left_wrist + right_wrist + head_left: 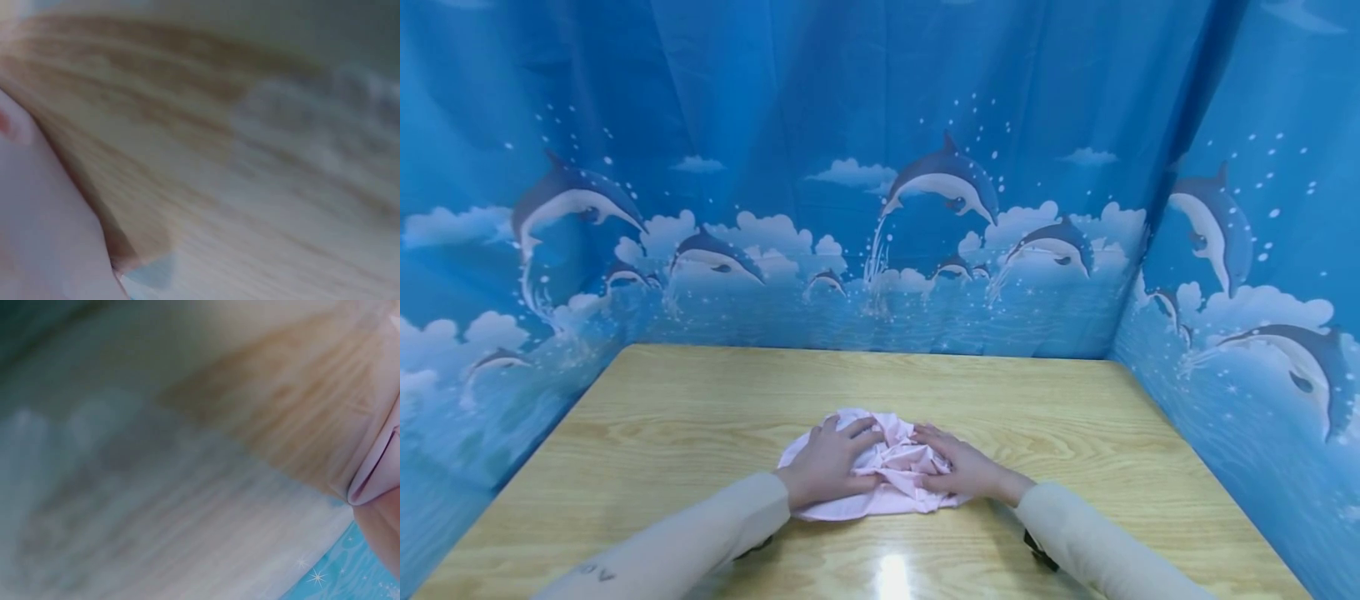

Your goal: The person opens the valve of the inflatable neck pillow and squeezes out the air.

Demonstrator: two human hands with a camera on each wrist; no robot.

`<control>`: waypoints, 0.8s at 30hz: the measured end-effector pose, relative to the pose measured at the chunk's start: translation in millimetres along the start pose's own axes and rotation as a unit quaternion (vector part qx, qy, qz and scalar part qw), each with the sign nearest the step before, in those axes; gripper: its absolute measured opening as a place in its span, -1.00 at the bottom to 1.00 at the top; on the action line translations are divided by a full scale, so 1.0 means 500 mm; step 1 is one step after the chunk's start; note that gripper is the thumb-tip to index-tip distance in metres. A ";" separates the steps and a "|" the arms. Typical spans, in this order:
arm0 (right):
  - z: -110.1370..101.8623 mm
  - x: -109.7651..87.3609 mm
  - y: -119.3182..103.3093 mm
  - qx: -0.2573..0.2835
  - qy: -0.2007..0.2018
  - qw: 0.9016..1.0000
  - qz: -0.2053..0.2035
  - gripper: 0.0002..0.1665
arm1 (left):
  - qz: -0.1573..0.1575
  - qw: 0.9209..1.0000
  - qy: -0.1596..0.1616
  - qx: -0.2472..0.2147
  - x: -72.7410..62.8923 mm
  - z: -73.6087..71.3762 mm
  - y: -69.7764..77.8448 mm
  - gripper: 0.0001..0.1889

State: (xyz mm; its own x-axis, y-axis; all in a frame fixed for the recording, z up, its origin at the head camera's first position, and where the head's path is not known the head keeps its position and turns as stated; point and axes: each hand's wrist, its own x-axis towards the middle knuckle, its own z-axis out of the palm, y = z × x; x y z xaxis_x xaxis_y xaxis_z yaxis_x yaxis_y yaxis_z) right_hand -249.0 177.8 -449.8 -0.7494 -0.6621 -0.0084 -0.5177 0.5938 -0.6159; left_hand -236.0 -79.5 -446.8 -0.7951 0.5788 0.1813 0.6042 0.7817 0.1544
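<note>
A crumpled pale pink cloth (898, 467) lies bunched on the wooden table (700, 392) in the head view, its creases piled up between the two hands. My left hand (831, 462) rests on its left part with fingers spread and thumb pointing inward. On the right part lies my right hand (966, 467), fingers stretched over the folds. Along the right edge of the right wrist view, a folded bit of the cloth (382, 465) shows beside some skin. The left wrist view is blurred, with a pale surface filling its lower left.
Blue curtains (820, 100) printed with dolphins and clouds hang behind the table and along its sides. A bright light reflection (892, 575) shows on the near tabletop. Pale long sleeves (700, 533) cover both forearms.
</note>
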 end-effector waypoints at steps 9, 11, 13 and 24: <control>0.001 0.001 -0.003 -0.012 -0.003 1.000 -0.002 -0.21 | -0.003 1.000 0.011 0.013 0.000 0.003 0.002 -0.35; 0.001 0.001 -0.003 -0.020 -0.004 1.000 -0.006 -0.24 | -0.004 1.000 0.010 0.014 0.001 0.002 0.003 -0.35; 0.000 0.002 -0.004 -0.026 -0.005 1.000 -0.009 -0.26 | -0.005 1.000 0.008 0.015 0.001 0.001 0.004 -0.35; -0.005 0.000 -0.009 -0.018 -0.014 1.000 0.001 -0.24 | -0.005 1.000 -0.003 0.000 -0.002 -0.002 0.002 -0.33</control>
State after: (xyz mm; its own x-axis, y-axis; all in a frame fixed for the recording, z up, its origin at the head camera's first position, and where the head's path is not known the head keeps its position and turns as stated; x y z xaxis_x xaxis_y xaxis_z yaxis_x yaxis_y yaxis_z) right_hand -247.7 176.3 -444.9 -0.7396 -0.6723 -0.0319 -0.5308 0.6117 -0.5866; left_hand -234.6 -79.5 -445.7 -0.8011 0.5724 0.1748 0.5966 0.7871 0.1566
